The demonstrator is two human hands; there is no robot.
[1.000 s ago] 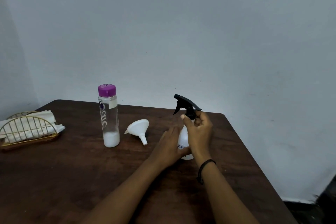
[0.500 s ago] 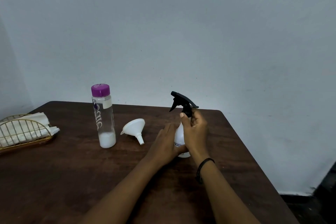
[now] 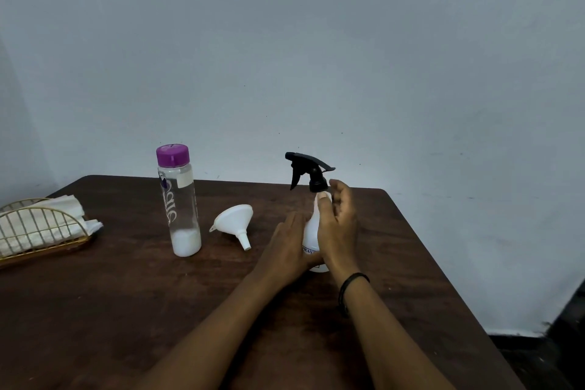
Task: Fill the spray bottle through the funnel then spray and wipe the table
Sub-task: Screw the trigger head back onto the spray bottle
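My right hand [image 3: 337, 225] has just let go of the black trigger head [image 3: 308, 172]: half a second ago my thumb and fingers were curled round its collar, and now they are loosely spread beside the neck, only the thumb tip touching the shoulder of the spray bottle [image 3: 311, 231]. I read that as a regrip between turns, so the cap is probably part-way unscrewed (the thread itself is hidden, so I cannot be sure). My left hand [image 3: 286, 247] holds the bottle's lower body as before, fingers wrapped round it, keeping it upright on the table [image 3: 126, 310].

The bottle is smooth, opaque white plastic, rounded at the shoulder. Just beyond my left hand lies the funnel [image 3: 235, 220], thin white plastic, tipped on its side with the spout towards me. Further left stands 1 tall clear bottle [image 3: 179, 203] with a purple lid, some white liquid at its bottom. Filling has not begun.
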